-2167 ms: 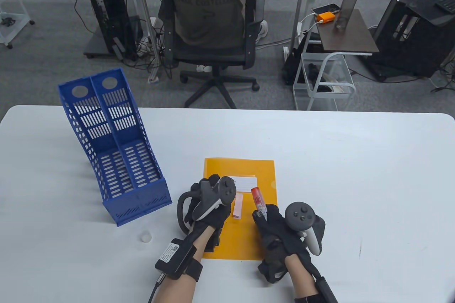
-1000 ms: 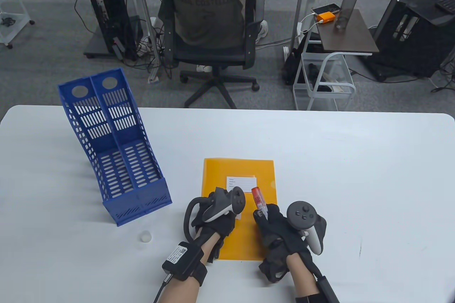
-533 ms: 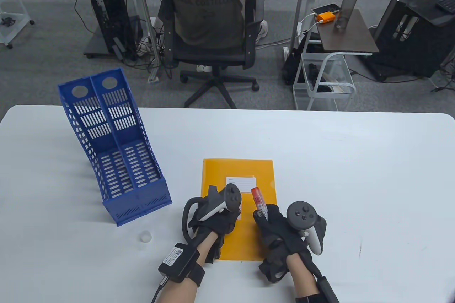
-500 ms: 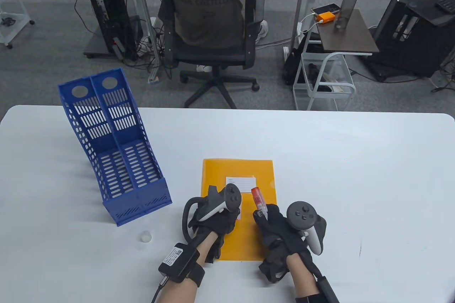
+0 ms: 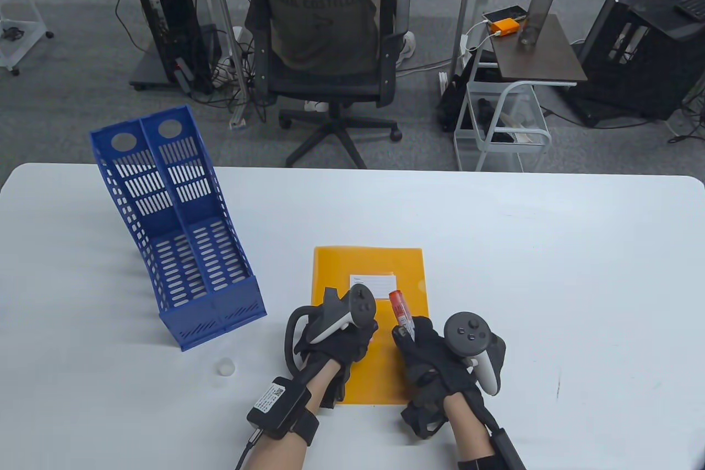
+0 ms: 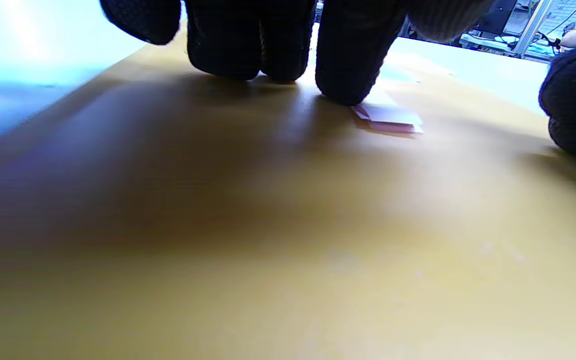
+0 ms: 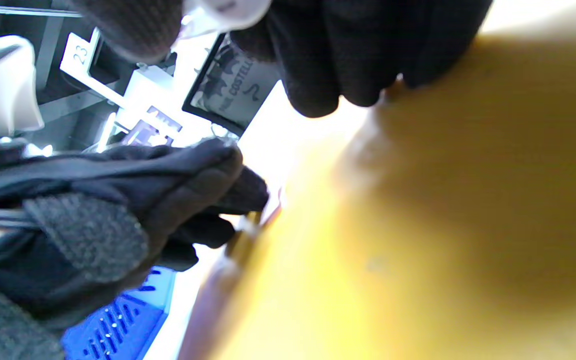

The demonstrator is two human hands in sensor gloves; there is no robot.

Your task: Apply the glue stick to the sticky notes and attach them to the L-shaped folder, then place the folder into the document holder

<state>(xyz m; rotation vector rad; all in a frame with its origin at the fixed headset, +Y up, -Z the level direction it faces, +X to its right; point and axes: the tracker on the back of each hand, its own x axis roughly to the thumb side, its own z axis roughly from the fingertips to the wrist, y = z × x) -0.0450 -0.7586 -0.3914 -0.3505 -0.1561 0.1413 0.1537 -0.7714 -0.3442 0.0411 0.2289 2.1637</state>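
A: Starting with the big things: the tabletop [image 5: 551, 249] and the blue holder [image 5: 176, 233] on its left look the same as two seconds ago, and the orange folder [image 5: 399, 266] lies flat in front of the person, nudged a touch left.

B: So what has changed?

A: The left hand [image 5: 330, 335]. Two seconds back it lay on the folder's left side, beside a small pink note. Since then it has slid right and now covers that note from above.

B: Is it gripping the note?

A: No. In the left wrist view its fingertips [image 6: 348, 75] press flat on the folder, with the pink note [image 6: 390, 117] peeking out from under one. The fingers look straight, pushing down, not pinching.

B: And the right hand [image 5: 435, 354]?

A: It hasn't moved: curled round the glue stick [image 5: 401, 313], red end pointing up and away, raised over the folder's right side.

B: The white label [image 5: 374, 282]?

A: Already on the folder, just beyond the left hand.

B: What does that mean for the task?

A: I judge the pink note is being pressed into place. The folder is still well apart from the holder, and a small white cap [image 5: 224, 367] sits loose near the front edge, so capping and filing remain.
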